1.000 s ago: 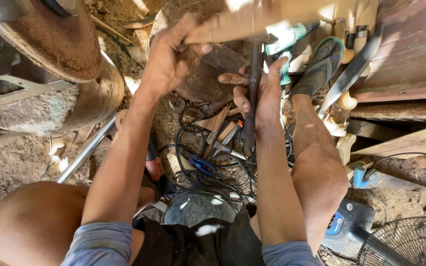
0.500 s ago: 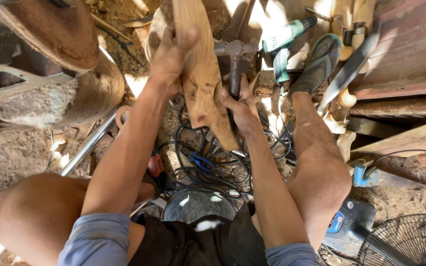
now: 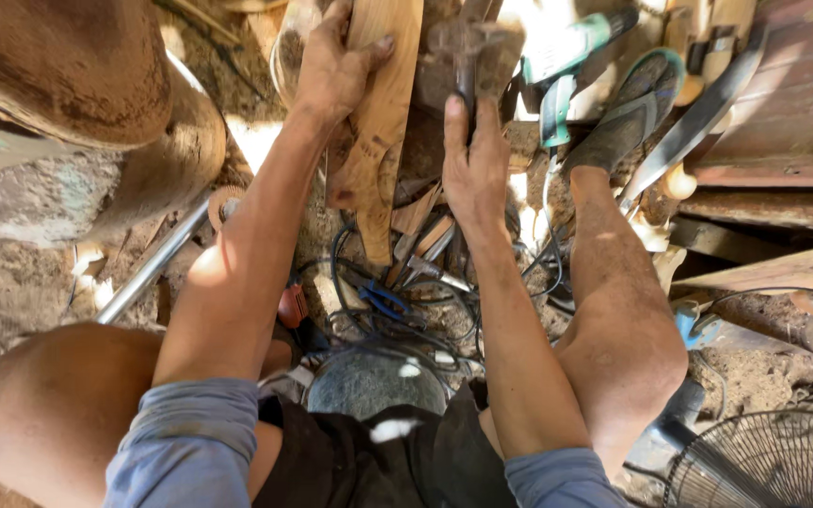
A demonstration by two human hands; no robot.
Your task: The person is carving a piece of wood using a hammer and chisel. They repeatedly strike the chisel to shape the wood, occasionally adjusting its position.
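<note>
The left hand [image 3: 331, 71] closes around a pale wooden plank [image 3: 383, 103] and holds it almost upright, with the thumb lying across its front face and the fingers behind it. The lower end of the plank comes down into a pile of tools and black cables [image 3: 397, 301] on the dirt floor between the person's legs. The right hand [image 3: 474, 165] grips the handle of a hammer [image 3: 472, 47]; the fingers wrap the handle tightly and the dark metal head stands just above the hand, close beside the right edge of the plank. I cannot tell whether the head touches the wood. As I judge it, the work is at an early or middle stage: the plank is already picked up and set in position, and the hammer is already in hand and raised near it, but no nail or mark of a blow is visible on the wood, so the striking seems not yet done. Near the hammer lies a green power drill [image 3: 566, 56], and the person's foot in a sandal [image 3: 628, 103] rests beside it. A rusty round metal part [image 3: 68, 66] fills the upper left corner, a metal pipe [image 3: 143, 277] runs under the left arm, and a wire fan guard [image 3: 773, 461] shows at the lower right.
</note>
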